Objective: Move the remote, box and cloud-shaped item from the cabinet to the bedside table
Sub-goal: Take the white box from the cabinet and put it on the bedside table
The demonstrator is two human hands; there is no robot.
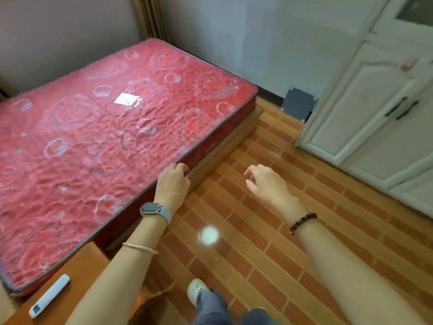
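**Progress check: one item of three on the bedside table**

Remote (49,297): white, lying flat on the orange-brown top of the bedside table (86,261) at the lower left, well apart from both hands; I count this item as delivered.

Box and cloud-shaped item: neither shows anywhere in the head view; not on the visible part of the table, not on the red mattress (98,141), not on the tiled floor (257,254); I judge they are yet to be fetched from the white cabinet (365,113) at the right (its lower doors look closed and its upper part runs out of frame, so I cannot confirm where they sit).

Left hand (173,181): carries nothing; fingers loosely curled, over the near edge of the mattress; whether it touches the edge I cannot tell.

Right hand (264,181): carries nothing; fingers relaxed and half curled, out over the floor, on the side toward the cabinet but well apart from it.

Estimate: about a third done; two carries left; both hands are free for them; only part of the table top is in view, so the room left beside the remote is unverified.
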